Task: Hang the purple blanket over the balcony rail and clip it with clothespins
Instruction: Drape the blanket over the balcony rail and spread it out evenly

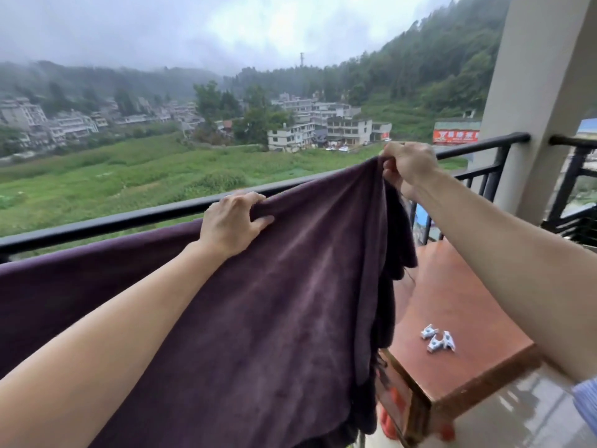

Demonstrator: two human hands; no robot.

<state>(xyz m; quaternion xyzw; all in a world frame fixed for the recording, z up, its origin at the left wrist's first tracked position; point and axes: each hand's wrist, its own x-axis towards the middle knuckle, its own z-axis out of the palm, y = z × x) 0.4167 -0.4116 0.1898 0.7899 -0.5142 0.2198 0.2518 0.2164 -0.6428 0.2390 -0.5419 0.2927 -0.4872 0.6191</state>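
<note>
The purple blanket [290, 286] hangs in front of the black balcony rail [129, 218], spread from the left edge to mid-frame. My left hand [231, 221] grips its top edge right at the rail. My right hand [408, 163] pinches the blanket's upper right corner, lifted just above the rail. Three white clothespins [437, 339] lie on a reddish wooden table [458, 302] to the right, below my right forearm.
A pale concrete pillar [542, 92] stands at the right end of the rail, with more black railing [571, 176] beyond it. The tiled floor [523, 415] looks wet. Beyond the rail lie green fields, buildings and wooded hills.
</note>
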